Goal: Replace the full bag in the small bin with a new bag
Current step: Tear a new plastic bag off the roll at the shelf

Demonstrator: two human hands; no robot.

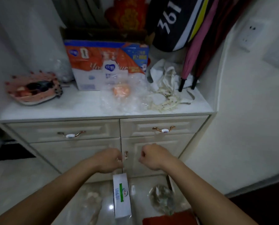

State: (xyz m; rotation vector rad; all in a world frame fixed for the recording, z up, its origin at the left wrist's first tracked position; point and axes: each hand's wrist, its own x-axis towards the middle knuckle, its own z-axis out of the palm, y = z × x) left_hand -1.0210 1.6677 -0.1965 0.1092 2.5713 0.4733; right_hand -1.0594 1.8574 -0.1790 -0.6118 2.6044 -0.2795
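Note:
My left hand (109, 159) and my right hand (153, 156) are held side by side in front of the cabinet doors (151, 148), both with curled fingers. They pinch the top of a thin clear bag (127, 215) whose film is faint. A white carton with green print (121, 195) hangs inside it, straight below my left hand. On the floor to the right lies a crumpled clear bag of rubbish (163, 198). Another clear bag (90, 203) lies on the floor to the left. A red object (168, 220) shows at the bottom edge; what it is I cannot tell.
A white cabinet (62, 130) with two drawers stands ahead. Its top holds a milk carton box (106, 65), clear wrap around an orange thing (121, 90), a cloth bag (166, 82), a pink basket (34, 88) and umbrellas (190, 65). A wall (249, 111) is on the right.

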